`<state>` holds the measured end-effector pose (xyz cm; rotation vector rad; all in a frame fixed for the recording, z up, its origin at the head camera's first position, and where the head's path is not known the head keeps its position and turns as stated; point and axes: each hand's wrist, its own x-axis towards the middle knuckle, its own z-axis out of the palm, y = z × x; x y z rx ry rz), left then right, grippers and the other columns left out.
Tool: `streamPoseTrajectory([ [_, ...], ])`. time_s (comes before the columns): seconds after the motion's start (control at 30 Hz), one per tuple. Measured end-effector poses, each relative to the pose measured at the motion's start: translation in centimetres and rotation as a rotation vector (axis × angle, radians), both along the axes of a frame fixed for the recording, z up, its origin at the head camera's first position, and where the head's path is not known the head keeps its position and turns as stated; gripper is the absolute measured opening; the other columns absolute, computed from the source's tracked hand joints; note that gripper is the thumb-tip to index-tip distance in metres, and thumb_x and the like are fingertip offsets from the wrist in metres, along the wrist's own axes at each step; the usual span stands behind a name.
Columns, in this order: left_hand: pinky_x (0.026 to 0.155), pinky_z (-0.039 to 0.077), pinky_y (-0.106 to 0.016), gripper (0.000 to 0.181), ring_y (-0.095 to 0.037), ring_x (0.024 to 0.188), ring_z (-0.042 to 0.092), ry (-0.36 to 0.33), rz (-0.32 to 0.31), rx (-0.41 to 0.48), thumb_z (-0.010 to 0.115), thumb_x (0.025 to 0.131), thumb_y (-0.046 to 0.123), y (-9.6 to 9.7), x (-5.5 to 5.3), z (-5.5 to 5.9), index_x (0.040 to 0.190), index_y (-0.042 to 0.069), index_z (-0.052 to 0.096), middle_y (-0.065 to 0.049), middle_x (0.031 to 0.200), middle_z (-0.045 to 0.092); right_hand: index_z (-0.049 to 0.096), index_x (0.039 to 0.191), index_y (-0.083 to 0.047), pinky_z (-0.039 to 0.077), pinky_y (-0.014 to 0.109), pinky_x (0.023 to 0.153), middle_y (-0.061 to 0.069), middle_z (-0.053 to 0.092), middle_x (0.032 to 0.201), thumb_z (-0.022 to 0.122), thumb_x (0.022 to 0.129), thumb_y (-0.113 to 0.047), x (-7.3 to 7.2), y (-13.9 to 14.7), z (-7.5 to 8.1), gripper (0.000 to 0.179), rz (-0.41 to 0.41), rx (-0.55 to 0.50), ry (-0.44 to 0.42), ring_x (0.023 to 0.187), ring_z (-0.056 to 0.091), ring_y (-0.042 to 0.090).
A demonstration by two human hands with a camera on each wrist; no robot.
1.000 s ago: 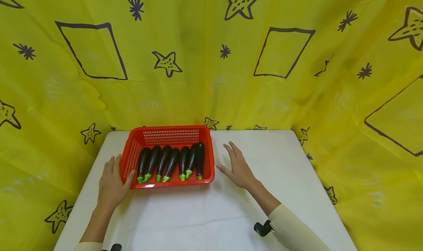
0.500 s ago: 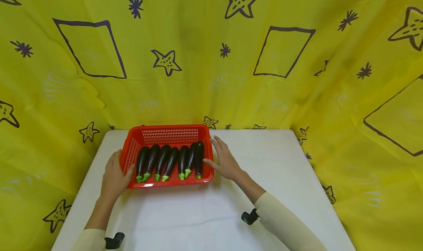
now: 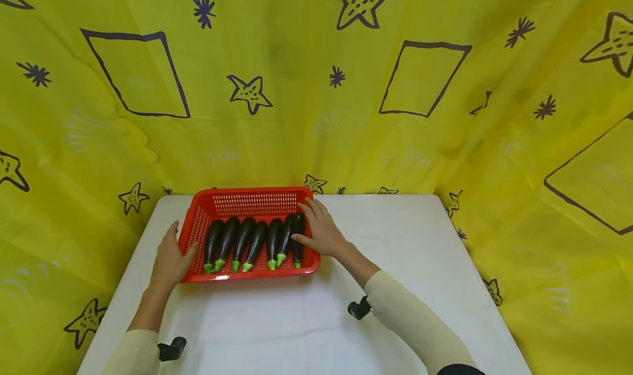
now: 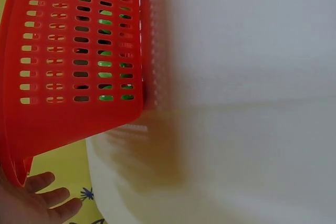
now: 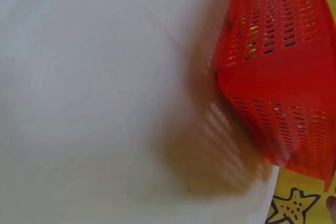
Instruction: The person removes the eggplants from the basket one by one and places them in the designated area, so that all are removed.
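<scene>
A red plastic basket [image 3: 237, 276] with slotted walls stands toward the back left of the table. Inside it, several dark eggplants [image 3: 242, 238] lie side by side, their green stem ends toward me. My left hand [image 3: 170, 261] is at the basket's left end, thumb near the rim. In the left wrist view, that hand's fingers [image 4: 55, 198] stretch out loosely below the basket's corner. Over the right rim reaches my right hand [image 3: 320, 229], fingers spread, thumb above the rightmost eggplant [image 3: 298, 258]. Whether it touches that eggplant cannot be told.
The basket rests on a white-covered table [image 3: 306, 331], close to its back edge. A yellow curtain [image 3: 296, 144] with drawn stars and frames surrounds the table at the back and sides. A dark device [image 3: 171, 348] sits by the left wrist, another [image 3: 359, 308] by the right.
My right hand has moved left, from beside the basket to over its right rim. My left hand has shifted only slightly at the left end. Basket and eggplants stay in place.
</scene>
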<state>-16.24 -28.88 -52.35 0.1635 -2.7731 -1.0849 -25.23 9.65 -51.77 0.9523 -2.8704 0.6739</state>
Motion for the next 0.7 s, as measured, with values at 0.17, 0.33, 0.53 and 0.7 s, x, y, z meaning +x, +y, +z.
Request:
streamPoseTrajectory([
  [0.17, 0.106, 0.036, -0.072, 0.082, -0.061, 0.128, 0.045, -0.052, -0.02, 0.027, 0.062, 0.101, 0.011, 0.1, -0.7, -0.1, 0.159, -0.015, 0.011, -0.047, 0.142, 0.04, 0.034, 0.161, -0.002, 0.016, 0.059, 0.123, 0.026, 0.029, 0.165, 0.071, 0.098, -0.046, -0.8, -0.7, 0.0, 0.086, -0.012, 0.073, -0.001, 0.153, 0.019, 0.048],
  [0.33, 0.104, 0.039, -0.072, 0.085, -0.061, 0.125, 0.049, -0.125, -0.032, 0.045, 0.061, 0.102, 0.014, 0.0, -1.4, -0.3, 0.16, -0.014, 0.006, -0.048, 0.142, 0.041, 0.037, 0.161, -0.003, 0.015, 0.063, 0.122, 0.024, 0.034, 0.163, 0.072, 0.097, -0.046, -1.3, -1.3, -0.1, 0.084, -0.031, 0.138, -0.021, 0.154, 0.018, 0.047],
  [0.53, 0.096, 0.045, -0.072, 0.083, -0.062, 0.115, 0.055, -0.142, -0.081, 0.029, 0.06, 0.102, 0.014, -0.4, -1.7, -0.1, 0.159, -0.013, 0.005, -0.051, 0.134, 0.046, 0.043, 0.158, -0.007, 0.01, 0.065, 0.122, 0.018, 0.042, 0.159, 0.071, 0.097, -0.049, -1.7, -1.9, -0.3, 0.079, -0.071, 0.222, -0.009, 0.155, 0.016, 0.044],
  [0.7, 0.093, 0.047, -0.071, 0.082, -0.063, 0.113, 0.056, -0.148, -0.116, 0.028, 0.058, 0.101, 0.006, -0.7, -1.8, 0.1, 0.159, -0.011, 0.004, -0.052, 0.131, 0.046, 0.051, 0.153, -0.01, 0.006, 0.067, 0.121, 0.014, 0.051, 0.152, 0.072, 0.098, -0.045, -1.8, -2.2, -0.3, 0.069, -0.088, 0.255, -0.006, 0.157, 0.015, 0.04],
])
